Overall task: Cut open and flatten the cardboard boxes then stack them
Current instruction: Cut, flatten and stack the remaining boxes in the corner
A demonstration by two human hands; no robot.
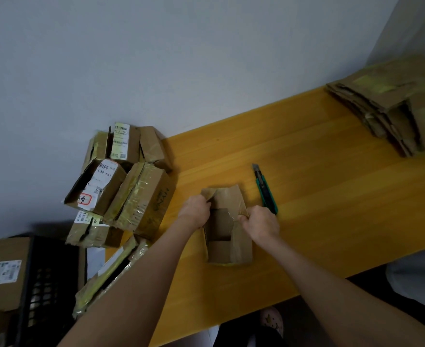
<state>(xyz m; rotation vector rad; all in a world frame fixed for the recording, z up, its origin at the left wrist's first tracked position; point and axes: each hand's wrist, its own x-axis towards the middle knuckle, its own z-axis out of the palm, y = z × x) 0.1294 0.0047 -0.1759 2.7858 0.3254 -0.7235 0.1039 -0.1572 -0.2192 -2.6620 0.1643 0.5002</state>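
A small brown cardboard box (pixel 225 242) lies open-side up on the yellow wooden table (pixel 319 191). My left hand (pixel 195 211) grips its left flap and my right hand (pixel 261 222) grips its right wall; the two sides are spread apart. A green utility knife (pixel 265 190) with its blade out lies on the table just right of the box, beside my right hand. A stack of flattened cardboard (pixel 391 108) rests at the table's far right. Several taped, labelled boxes (pixel 126 186) are piled at the table's left end.
A black plastic crate (pixel 43 284) stands at lower left beside another brown box (pixel 1 274). A grey wall runs behind the table. A slippered foot (pixel 271 320) shows below the table's near edge. Grey fabric (pixel 416 274) sits at the right edge.
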